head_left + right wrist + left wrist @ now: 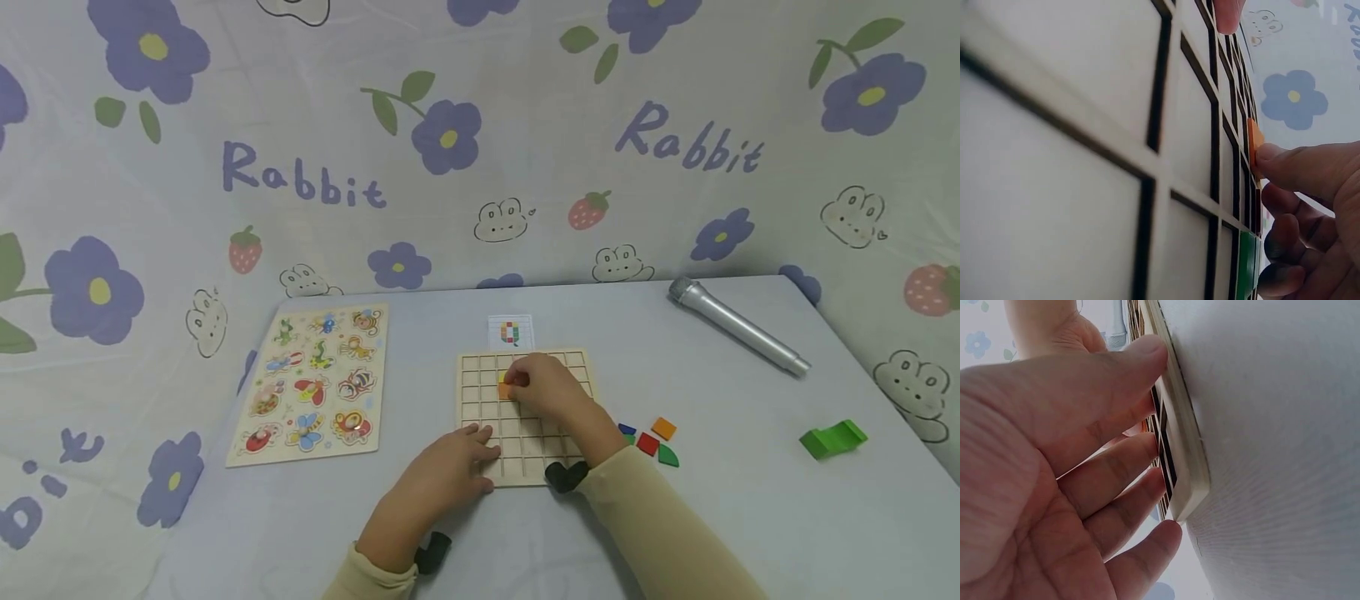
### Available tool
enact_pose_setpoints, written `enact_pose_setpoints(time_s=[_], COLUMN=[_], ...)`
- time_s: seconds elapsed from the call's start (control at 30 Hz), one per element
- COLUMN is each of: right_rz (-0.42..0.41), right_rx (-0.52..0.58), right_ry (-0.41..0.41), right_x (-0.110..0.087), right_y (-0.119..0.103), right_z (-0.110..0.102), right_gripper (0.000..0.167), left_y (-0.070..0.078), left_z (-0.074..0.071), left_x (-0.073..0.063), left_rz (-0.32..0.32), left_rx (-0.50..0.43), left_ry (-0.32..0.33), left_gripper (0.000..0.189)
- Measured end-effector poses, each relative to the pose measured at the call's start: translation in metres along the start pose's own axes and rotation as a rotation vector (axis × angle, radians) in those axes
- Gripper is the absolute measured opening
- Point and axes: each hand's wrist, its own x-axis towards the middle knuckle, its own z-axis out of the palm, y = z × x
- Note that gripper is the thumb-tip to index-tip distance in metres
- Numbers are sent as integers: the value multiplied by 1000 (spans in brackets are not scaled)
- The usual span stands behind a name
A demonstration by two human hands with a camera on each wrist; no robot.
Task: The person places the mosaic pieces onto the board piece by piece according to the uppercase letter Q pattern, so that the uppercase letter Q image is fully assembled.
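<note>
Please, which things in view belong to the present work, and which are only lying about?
Apparently in use:
grid board, touched by the left hand
orange tile, touched by the right hand
pattern card
loose coloured pieces

Probably just lying about:
insect picture board
silver microphone
green block

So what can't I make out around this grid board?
- Head view: grid board cells under the right grip, which covers them.
- Head view: fine details of the pattern card, too small.
- Left wrist view: much of the grid board's face, hidden behind the left grip.
- Right wrist view: the grid board's near part, cut off by the left edge.
</note>
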Motion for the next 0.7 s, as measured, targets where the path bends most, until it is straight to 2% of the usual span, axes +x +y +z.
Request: enact_pose_setpoints(time_s=[0.3,0.5,0.7], right_rz=[-1,11,152], right_rx=[8,59,19], right_ry=[19,111,194], right_x=[-8,-42,-85], right_y=[0,13,55], right_z=[-7,-51,-90], right_gripper=[12,23,34], left_y=[3,3,3], left_z=[-1,-1,-2], left_x=[-1,-1,-2], left_rz=[0,-5,-30], left_rx=[-16,-28,-36], left_ry=[-6,-10,-16], left_gripper=[49,49,49])
